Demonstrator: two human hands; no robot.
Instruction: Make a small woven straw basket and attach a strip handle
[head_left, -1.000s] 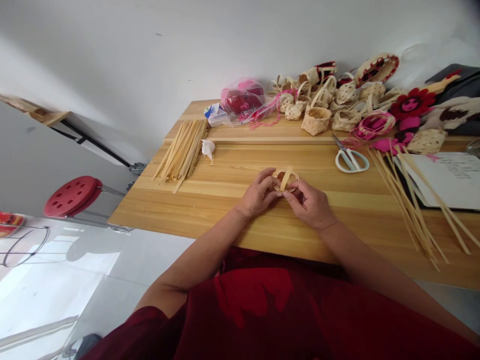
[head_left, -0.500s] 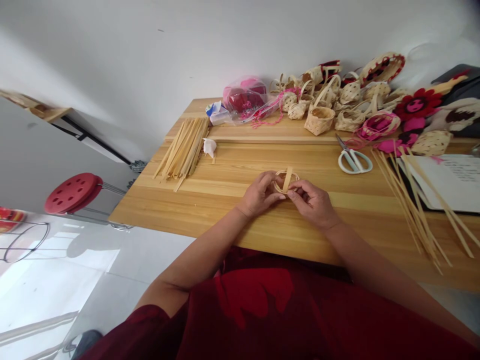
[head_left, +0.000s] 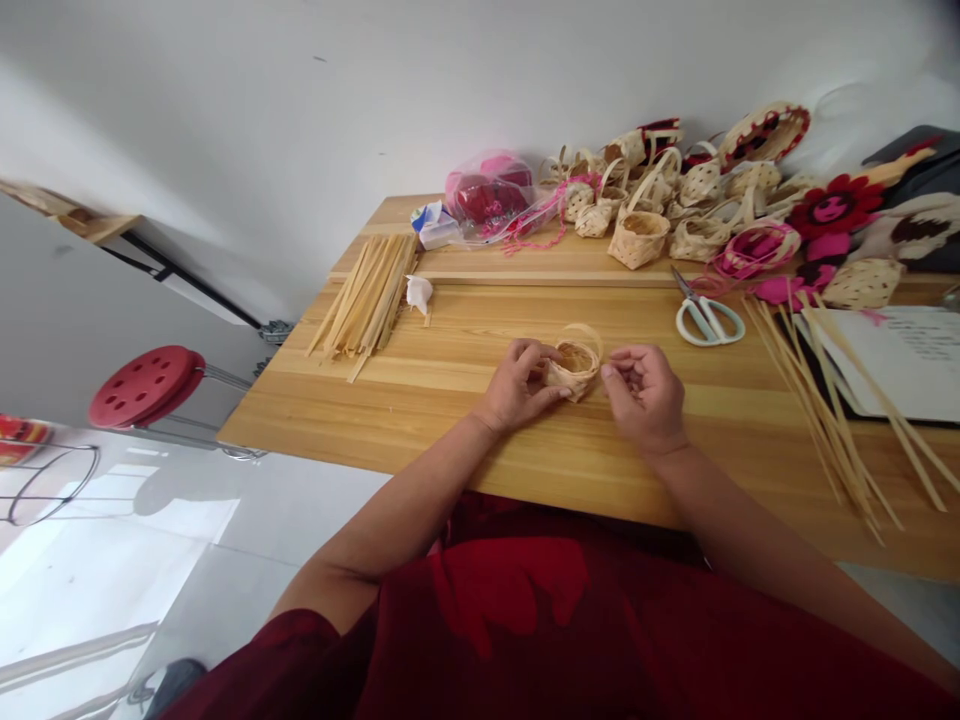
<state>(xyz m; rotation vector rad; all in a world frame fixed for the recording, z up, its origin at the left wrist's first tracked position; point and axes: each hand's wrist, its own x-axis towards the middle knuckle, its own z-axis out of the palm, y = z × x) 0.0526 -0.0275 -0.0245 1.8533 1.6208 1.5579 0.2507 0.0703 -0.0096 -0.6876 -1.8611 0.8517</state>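
Observation:
A small woven basket (head_left: 574, 382) of pale strips stands upright on the wooden table, a thin strip (head_left: 586, 328) arching over its mouth. My left hand (head_left: 519, 385) grips the basket's left side, thumb in front and fingers at the rim. Just right of the basket, apart from its wall, is my right hand (head_left: 646, 398). Its fingers are curled in and its thumb lies close to the index finger; whether anything thin is between them, I cannot make out. White-handled scissors (head_left: 709, 318) lie beyond my right hand.
Flat strips (head_left: 367, 295) are piled at the table's left, beside a crumpled white scrap (head_left: 419, 294). Finished little baskets (head_left: 640, 240) crowd the back right. Loose narrow strips (head_left: 825, 420) lie across an open notebook (head_left: 892, 360). Red stools (head_left: 146, 385) stand left of the table.
The basket has been tipped from facing me to standing upright, its strip now arching over the top. My right hand has come off it and moved right; my left hand keeps its grip.

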